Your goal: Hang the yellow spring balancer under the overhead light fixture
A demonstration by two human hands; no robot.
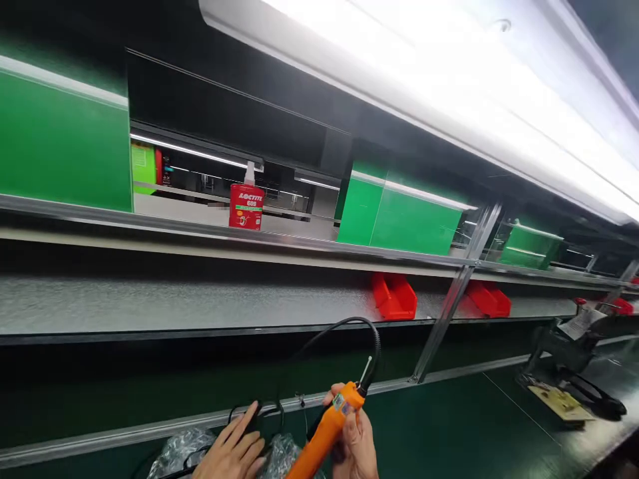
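Orange screwdriver (324, 429) tilts up-right in the right hand (357, 442).
Left hand (234, 452) rests flat, fingers spread, on a black cable (259, 412) just left.

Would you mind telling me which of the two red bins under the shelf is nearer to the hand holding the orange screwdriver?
The left red bin, sitting left of the slanted metal strut; the other red bin lies beyond that strut, farther from the right hand.

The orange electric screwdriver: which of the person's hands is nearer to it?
Right. The right hand grips the orange electric screwdriver around its body. The left hand lies apart to its left, fingers on clear plastic bags.
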